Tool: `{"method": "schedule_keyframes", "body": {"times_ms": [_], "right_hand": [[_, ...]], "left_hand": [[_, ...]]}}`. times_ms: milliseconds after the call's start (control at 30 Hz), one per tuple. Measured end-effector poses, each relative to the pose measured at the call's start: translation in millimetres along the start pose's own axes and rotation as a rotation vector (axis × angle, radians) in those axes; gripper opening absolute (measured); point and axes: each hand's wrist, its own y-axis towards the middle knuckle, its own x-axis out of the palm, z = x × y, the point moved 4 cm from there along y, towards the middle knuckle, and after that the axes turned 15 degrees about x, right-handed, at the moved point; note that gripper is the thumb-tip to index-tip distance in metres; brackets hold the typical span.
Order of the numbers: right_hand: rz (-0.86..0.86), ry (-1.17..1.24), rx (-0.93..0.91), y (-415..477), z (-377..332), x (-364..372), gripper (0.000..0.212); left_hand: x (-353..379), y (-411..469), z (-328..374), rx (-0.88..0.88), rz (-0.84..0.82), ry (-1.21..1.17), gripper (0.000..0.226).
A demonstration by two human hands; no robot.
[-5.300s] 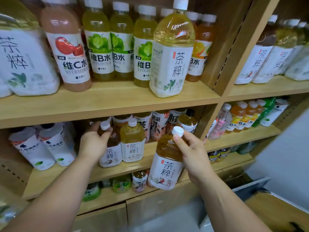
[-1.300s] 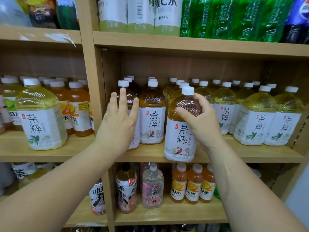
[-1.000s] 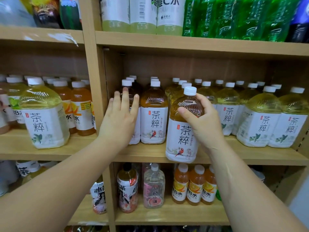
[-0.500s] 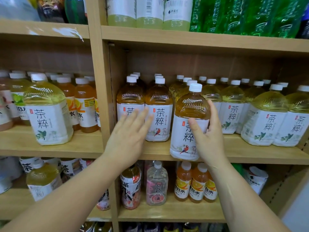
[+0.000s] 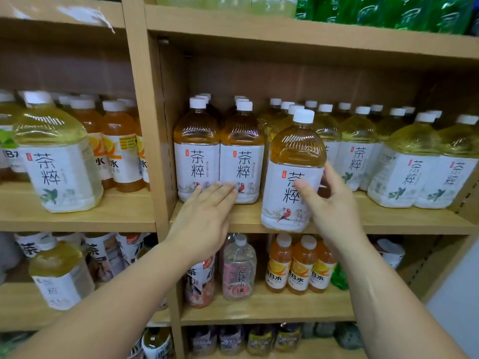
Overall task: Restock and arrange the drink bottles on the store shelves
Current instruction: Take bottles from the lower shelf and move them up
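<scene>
Wooden shelving [image 5: 285, 29] stuffed with drinks all round. At the front edge of the middle shelf [image 5: 388, 224] the right hand [image 5: 334, 211] grips the bottle [image 5: 293, 177], thumb across the label and fingers curled round the far side, so the bottle sits just left of that palm. Its long axis is near vertical, cap up and leaning a touch right, label facing out. Can't tell if the base is actually down on the board. The left hand [image 5: 204, 216] is flat, fingers straight and together, tips at the low labels of the two amber bottles [image 5: 242, 161] by the upright [image 5: 145, 125]. My guess: it goes back and left beside those.
</scene>
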Motion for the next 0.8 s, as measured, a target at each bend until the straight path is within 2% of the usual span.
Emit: {"method": "schedule_keyframes", "body": {"times_ms": [100,200,267,333,433,567,800], "right_hand": [[0.042,-0.063,0.009,2.7,1.0,-2.0,0.052],[0.004,-0.026,0.041,1.7,2.8,-0.7,0.049],[-0.049,0.029,0.072,0.5,6.4,-0.7,0.047],[-0.091,0.068,0.094,-0.9,10.7,-5.9,0.042],[-0.122,0.096,0.117,-1.0,19.4,-22.5,0.048],[-0.161,0.139,0.129,-2.9,24.8,-45.0,0.046],[-0.257,0.21,0.117,-17.2,25.8,-65.1,0.044]], "left_hand": [[-5.5,3.6,12.4,-0.039,0.173,-0.192,0.056],[-4.1,25.0,25.3,-0.207,0.202,-0.539,0.071],[-0.8,43.1,34.8,-0.274,0.198,-0.681,0.076],[2.0,54.8,39.7,-0.293,0.215,-0.667,0.07],[6.5,60.3,39.2,-0.343,0.275,-0.701,0.056],[10.1,71.6,48.0,-0.36,0.263,-0.864,0.072],[8.0,85.5,73.9,-0.344,0.301,-1.074,0.073]]}}
